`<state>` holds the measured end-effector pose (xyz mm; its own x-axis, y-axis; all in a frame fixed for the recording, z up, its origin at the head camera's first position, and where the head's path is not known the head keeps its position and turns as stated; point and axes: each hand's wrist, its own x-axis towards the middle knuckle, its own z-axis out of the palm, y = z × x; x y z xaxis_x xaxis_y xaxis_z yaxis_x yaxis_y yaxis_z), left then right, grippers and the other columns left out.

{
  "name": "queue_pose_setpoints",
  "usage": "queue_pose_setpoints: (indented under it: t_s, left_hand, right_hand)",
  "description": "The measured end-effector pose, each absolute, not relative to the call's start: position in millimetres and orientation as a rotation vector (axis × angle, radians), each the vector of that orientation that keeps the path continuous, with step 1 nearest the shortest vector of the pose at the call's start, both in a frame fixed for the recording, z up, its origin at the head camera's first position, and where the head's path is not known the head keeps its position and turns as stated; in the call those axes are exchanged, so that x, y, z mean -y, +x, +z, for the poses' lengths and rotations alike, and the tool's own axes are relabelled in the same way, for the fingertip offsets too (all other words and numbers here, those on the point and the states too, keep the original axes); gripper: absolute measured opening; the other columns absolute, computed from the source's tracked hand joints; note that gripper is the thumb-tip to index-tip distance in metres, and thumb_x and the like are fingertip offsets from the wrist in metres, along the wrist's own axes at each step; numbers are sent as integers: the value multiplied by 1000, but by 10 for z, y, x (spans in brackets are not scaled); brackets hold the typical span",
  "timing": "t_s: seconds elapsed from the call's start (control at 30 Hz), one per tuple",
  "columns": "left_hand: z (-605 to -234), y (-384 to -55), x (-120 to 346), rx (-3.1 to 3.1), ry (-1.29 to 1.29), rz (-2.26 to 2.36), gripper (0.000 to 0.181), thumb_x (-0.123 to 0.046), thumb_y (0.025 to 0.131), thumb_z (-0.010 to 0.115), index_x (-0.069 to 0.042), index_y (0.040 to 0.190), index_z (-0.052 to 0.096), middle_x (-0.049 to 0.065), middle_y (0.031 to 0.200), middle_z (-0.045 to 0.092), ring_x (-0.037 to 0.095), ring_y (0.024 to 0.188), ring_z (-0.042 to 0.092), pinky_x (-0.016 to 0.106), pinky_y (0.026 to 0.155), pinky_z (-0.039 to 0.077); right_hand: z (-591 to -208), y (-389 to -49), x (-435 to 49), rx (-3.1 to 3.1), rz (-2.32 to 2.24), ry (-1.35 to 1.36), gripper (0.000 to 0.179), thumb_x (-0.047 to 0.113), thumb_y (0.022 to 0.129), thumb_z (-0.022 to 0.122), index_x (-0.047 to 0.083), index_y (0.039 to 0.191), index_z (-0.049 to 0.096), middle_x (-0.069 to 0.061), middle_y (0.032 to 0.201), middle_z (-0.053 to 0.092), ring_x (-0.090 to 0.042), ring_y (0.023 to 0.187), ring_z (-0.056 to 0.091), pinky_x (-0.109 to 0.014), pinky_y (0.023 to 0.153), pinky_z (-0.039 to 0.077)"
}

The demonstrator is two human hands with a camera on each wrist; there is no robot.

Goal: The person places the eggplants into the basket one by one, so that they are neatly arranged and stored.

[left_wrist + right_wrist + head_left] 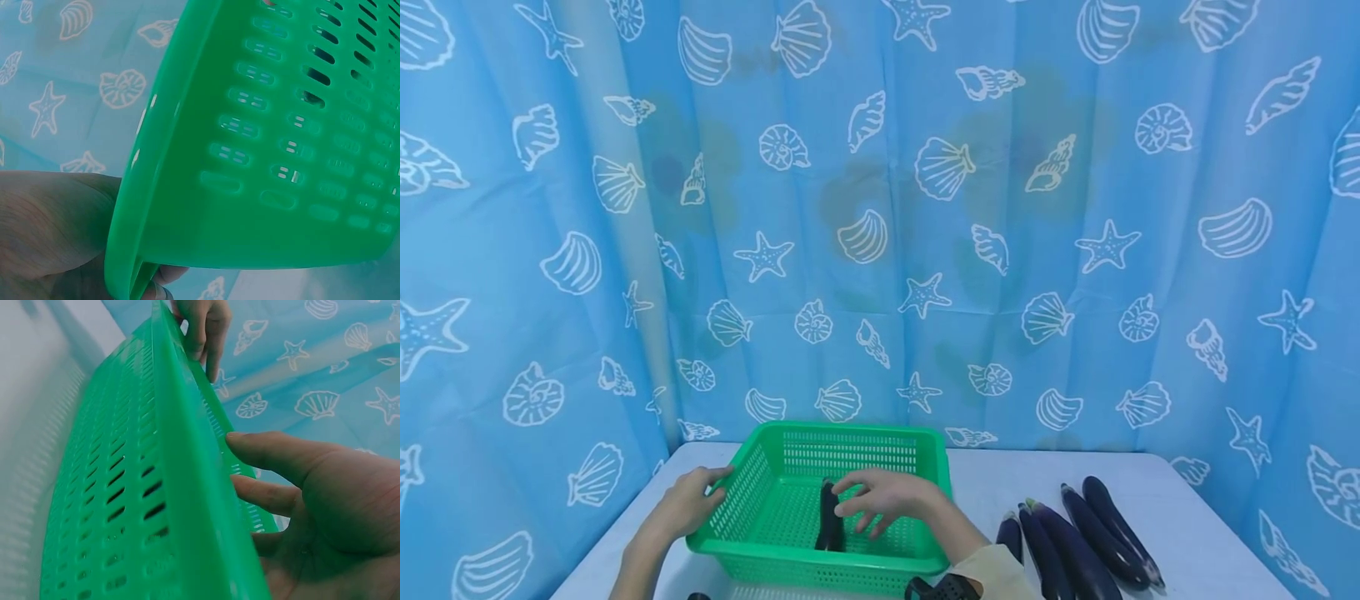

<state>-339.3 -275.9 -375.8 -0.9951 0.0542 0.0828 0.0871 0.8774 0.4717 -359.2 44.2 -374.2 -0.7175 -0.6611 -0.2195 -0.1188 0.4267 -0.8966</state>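
Note:
A green plastic basket (752, 550) with slotted walls stands on the table. My left hand (688, 502) grips its left rim; in the left wrist view the thumb (56, 219) lies on one side of the rim and fingertips show at the other. One dark purple eggplant (829, 521) lies inside the basket. Over the basket, just right of that eggplant, is my right hand (891, 497), its fingers loosely spread and holding nothing. The right wrist view shows the same hand (337, 506) beyond the near rim, with a gap between thumb and fingers.
Several more eggplants (1075, 550) lie on the white table (1000, 475) to the basket's right. A small dark object (698, 596) is cut off at the bottom edge, left of the basket's front. A blue shell-patterned curtain (880, 250) hangs behind and at both sides.

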Motion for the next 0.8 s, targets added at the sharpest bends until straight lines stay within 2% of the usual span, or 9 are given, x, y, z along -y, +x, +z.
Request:
queue_pose_setpoints:
  t_s: [0.13, 0.37, 0.67, 0.8]
  left_hand:
    - [-3770, -3397, 2769, 2978, -116, -757, 41, -9, 93, 58, 1, 133, 58, 28, 132, 59, 25, 98, 65, 38, 72, 51]
    - [-3757, -3390, 2766, 2980, -114, -769, 42, -9, 93, 59, 1, 134, 57, 28, 133, 58, 20, 90, 62, 37, 71, 49]
    - [-3747, -3396, 2780, 2976, -125, -776, 42, -8, 93, 58, 2, 134, 57, 28, 132, 59, 18, 85, 61, 36, 69, 49]
    - [-3756, -3381, 2774, 2973, -129, -797, 42, -8, 93, 57, 3, 134, 56, 29, 131, 59, 17, 79, 59, 34, 66, 48]
  right_hand:
    - [-3737, -3563, -501, -2121, -1291, -678, 46, 26, 96, 62, 11, 138, 53, -16, 130, 60, -43, 107, 63, -54, 83, 56]
    - [-3683, -3522, -605, -2144, -1280, -735, 42, 29, 97, 61, 17, 136, 55, -11, 125, 63, -40, 103, 65, -48, 77, 58]
    - [-3668, -3427, -745, -2137, -1325, -812, 43, 30, 97, 60, 17, 138, 54, -13, 127, 61, -25, 93, 69, -48, 77, 58]
    - [-3647, -3379, -796, -2139, -1346, -810, 42, 31, 98, 60, 19, 138, 54, -15, 133, 58, -31, 98, 69, -48, 79, 58]
